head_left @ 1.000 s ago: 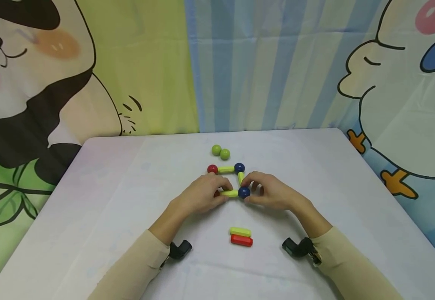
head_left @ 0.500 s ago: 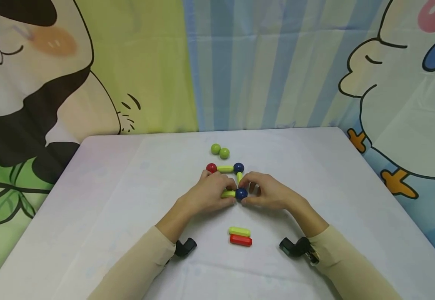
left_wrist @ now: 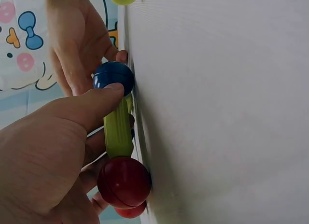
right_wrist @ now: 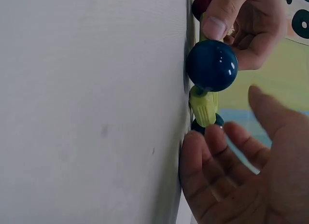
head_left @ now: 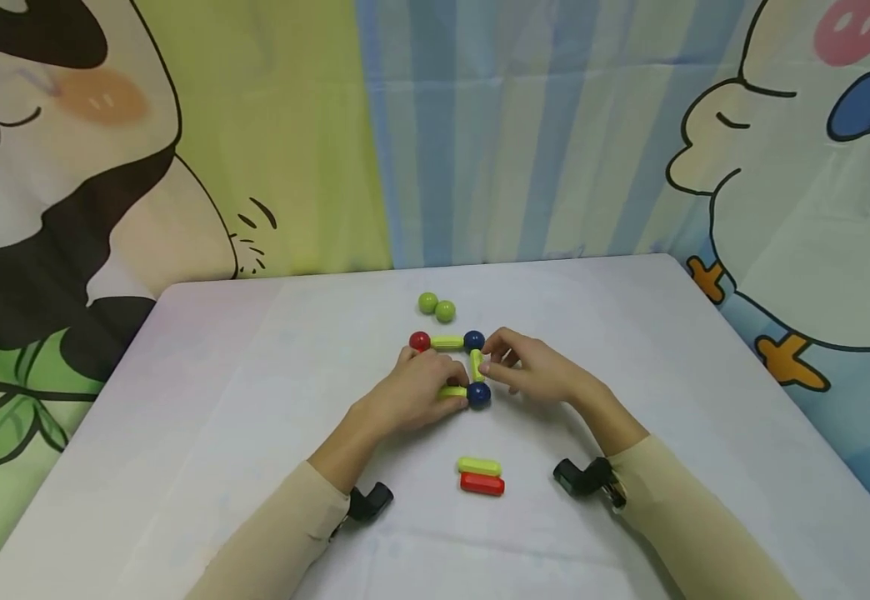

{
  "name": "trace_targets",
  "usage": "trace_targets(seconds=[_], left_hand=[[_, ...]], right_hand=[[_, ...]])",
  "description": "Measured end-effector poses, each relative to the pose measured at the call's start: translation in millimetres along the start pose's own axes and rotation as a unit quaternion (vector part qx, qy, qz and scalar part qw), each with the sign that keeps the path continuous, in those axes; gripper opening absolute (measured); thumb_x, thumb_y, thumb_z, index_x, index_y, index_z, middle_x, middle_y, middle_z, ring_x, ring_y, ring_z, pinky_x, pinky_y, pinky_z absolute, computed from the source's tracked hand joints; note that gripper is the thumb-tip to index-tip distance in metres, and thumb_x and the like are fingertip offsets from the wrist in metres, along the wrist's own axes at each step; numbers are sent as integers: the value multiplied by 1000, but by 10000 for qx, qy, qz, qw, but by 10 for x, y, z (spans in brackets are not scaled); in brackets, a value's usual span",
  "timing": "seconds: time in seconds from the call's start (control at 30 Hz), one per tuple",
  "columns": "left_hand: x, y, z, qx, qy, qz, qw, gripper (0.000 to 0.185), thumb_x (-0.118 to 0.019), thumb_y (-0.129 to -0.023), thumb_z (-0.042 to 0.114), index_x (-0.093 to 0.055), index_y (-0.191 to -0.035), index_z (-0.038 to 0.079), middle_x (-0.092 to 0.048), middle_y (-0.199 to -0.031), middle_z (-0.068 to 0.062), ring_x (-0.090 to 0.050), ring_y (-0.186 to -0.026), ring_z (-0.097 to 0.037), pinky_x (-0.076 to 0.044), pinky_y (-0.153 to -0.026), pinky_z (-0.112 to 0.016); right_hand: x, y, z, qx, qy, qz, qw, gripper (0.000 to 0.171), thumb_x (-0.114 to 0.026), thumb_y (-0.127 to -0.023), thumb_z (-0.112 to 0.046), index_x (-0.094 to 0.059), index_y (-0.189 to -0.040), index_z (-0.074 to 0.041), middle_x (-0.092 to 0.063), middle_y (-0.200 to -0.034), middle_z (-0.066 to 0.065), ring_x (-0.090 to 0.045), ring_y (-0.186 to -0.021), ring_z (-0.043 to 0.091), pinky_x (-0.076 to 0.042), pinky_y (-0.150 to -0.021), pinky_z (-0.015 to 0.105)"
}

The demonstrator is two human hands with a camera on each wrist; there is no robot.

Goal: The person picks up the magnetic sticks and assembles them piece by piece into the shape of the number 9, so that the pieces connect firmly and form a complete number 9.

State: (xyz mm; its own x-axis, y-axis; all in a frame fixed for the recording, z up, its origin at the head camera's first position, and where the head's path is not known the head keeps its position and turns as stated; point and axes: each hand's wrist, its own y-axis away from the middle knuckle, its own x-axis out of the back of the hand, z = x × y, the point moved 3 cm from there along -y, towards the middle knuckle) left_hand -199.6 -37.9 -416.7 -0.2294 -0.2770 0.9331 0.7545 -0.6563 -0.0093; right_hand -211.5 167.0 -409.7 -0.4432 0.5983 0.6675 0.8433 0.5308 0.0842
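Loose pieces and printed backdrop around a white table

Two round green balls point(head_left: 437, 307) are seen touching each other on the white cloth-covered table point(head_left: 217, 392), toward its far side. Nearer the front edge, a short yellow-green plastic rod point(head_left: 479, 466) is laid just beside a red plastic rod point(head_left: 482, 483), the two parallel. Behind the table a cartoon backdrop is hung, printed with a panda point(head_left: 45, 167), blue and pale stripes point(head_left: 510, 125) and a white duck-like figure point(head_left: 802, 183).
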Motion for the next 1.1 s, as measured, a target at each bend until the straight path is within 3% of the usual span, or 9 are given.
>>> trace_targets(seconds=[0.17,0.33,0.6,0.83,1.1], left_hand=[[8,-9,11,-74,11,84,9999,24,-76,-93,39,-75,-111,23,-71,-105,12,-58,-105,-12,-33,-99,-46],[6,-13,4,-26,26,38,10000,25,-76,-93,40,-75,-111,23,-72,-105,12,-58,-105,-13,-33,-100,-46],[11,-1,-2,-22,56,-21,10000,25,-76,-93,40,-75,-112,24,-71,-106,13,-57,-107,-12,-33,-102,-46],[25,20,-30,27,111,-5,9999,24,-76,-93,40,-75,-111,24,-71,-104,13,-58,-105,-11,-33,-101,-45],[24,34,-51,2,151,7,9999,23,-76,-93,40,-76,-109,24,-72,-101,14,-58,-101,-9,-33,-99,-44]], right_hand=[[12,-102,17,-577,207,273,9977,30,-60,-104,-37,-62,-118,-11,-66,-100,6,-63,-81,18,-57,-66,31],[-4,-194,13,-725,603,405,9947,30,-59,-104,-39,-67,-105,-10,-65,-84,4,-59,-68,16,-50,-61,30],[-20,-256,13,-1014,819,632,9895,39,-64,-100,-46,-71,-89,-10,-63,-73,1,-55,-63,14,-43,-58,28],[-55,-323,7,-1115,786,736,9879,36,-66,-96,-43,-71,-80,-11,-62,-69,0,-52,-61,13,-39,-55,27],[-83,-336,-38,-1202,657,844,9870,35,-65,-96,-40,-72,-82,-8,-65,-74,2,-56,-62,13,-41,-55,26]])
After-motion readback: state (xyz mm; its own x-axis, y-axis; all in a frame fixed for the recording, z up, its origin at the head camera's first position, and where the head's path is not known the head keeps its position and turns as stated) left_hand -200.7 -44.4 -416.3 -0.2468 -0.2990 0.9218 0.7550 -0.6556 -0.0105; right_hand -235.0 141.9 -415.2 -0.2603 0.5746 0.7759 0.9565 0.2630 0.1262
